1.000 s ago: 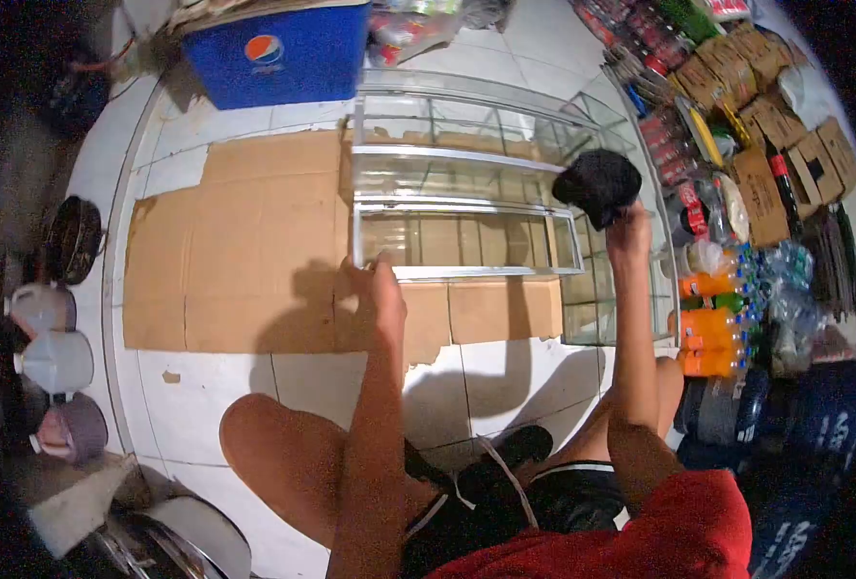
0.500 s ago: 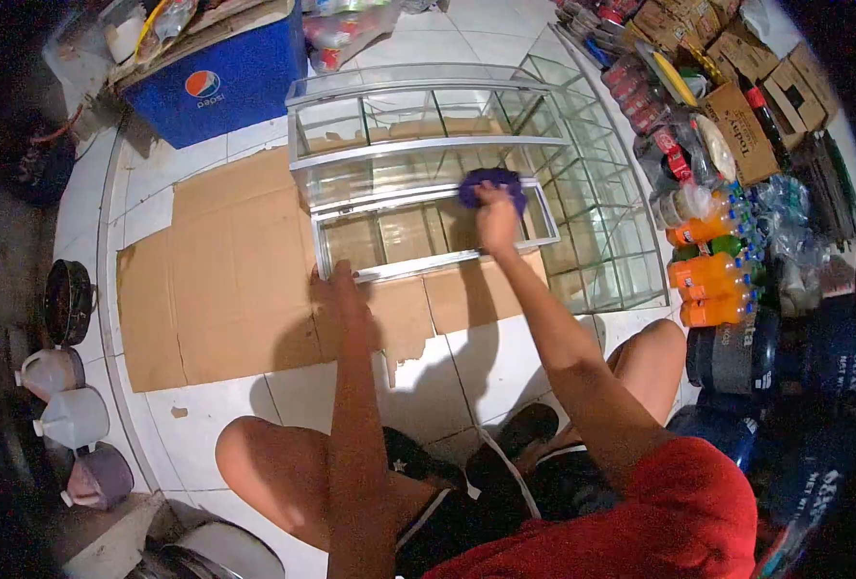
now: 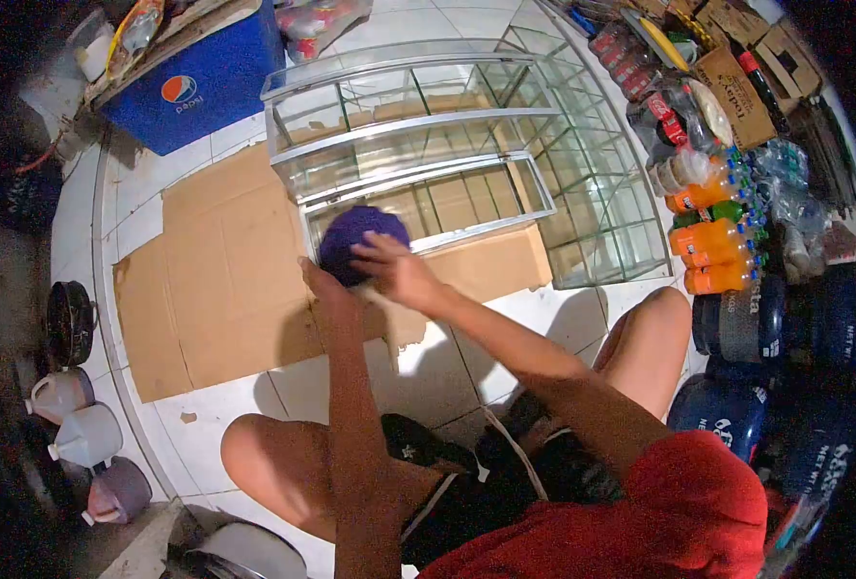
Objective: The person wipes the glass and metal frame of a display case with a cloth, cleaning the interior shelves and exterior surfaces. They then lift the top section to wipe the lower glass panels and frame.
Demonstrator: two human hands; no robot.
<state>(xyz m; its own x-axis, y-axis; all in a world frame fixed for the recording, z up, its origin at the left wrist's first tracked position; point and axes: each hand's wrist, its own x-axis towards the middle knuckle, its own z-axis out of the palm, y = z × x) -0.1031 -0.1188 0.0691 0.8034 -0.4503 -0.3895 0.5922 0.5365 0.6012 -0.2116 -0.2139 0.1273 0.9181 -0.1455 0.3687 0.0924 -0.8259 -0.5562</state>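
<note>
- Purple cloth (image 3: pixel 351 230): lies at the left end of the lower aluminium frame (image 3: pixel 483 232), just beyond and to the left of my right hand (image 3: pixel 399 273).
- Frame: long axis runs left to right, the right end slightly farther off; from the cloth, most of its length extends rightward.
- Right hand: fingers splayed against the cloth; I cannot tell whether they grip it.
- Left hand (image 3: pixel 330 289): at the frame's near left corner, close to the cloth; its grip is hidden from me.
- Surroundings: the glass display case (image 3: pixel 418 133) continues beyond the frame; a cardboard sheet (image 3: pixel 211 261) spreads leftward; a blue Pepsi cooler (image 3: pixel 225 77) stands far left, orange soda bottles (image 3: pixel 712 241) well right.
- Obstruction: my left hand occupies that corner, beside the cloth.
</note>
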